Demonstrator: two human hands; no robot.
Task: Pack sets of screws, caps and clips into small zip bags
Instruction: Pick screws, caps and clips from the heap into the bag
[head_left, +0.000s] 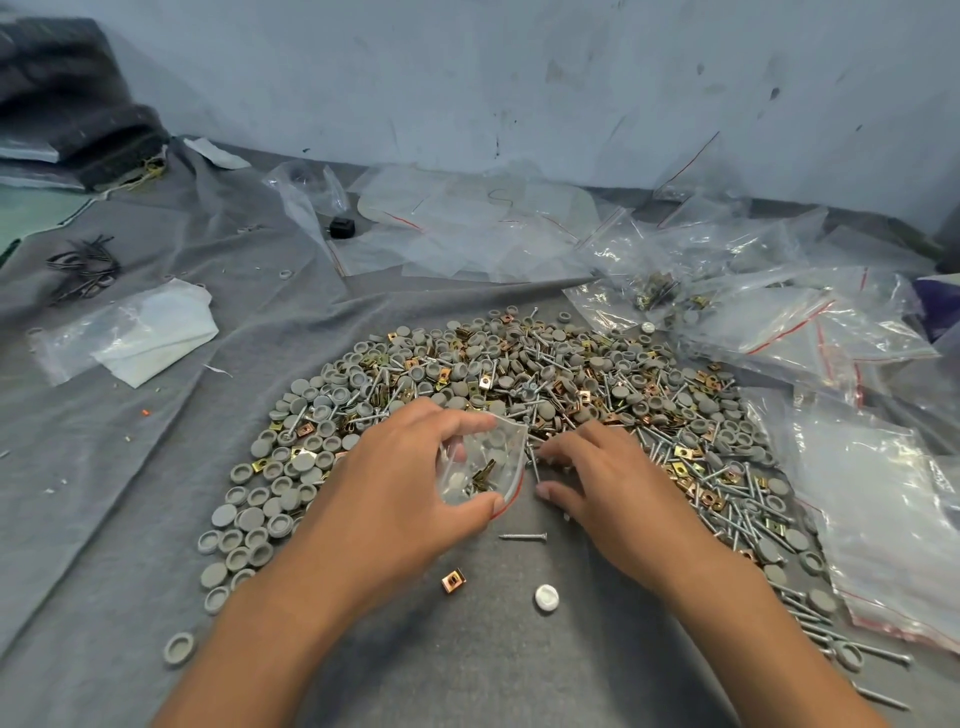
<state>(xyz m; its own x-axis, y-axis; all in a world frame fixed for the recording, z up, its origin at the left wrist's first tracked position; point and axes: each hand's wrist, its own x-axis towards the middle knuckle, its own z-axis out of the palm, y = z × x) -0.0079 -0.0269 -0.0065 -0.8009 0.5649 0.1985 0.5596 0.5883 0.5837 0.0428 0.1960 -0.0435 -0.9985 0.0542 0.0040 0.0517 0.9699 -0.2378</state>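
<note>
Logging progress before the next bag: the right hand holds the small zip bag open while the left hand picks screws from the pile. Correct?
Not quite: the sides are swapped. In the head view the left hand holds the small zip bag open, with caps and clips already inside, while the right hand picks screws at the edge of the pile.

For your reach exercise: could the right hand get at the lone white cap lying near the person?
Probably yes: the white cap lies alone on bare cloth beside the right hand, nothing covering it, though that hand is busy with a screw.
</note>
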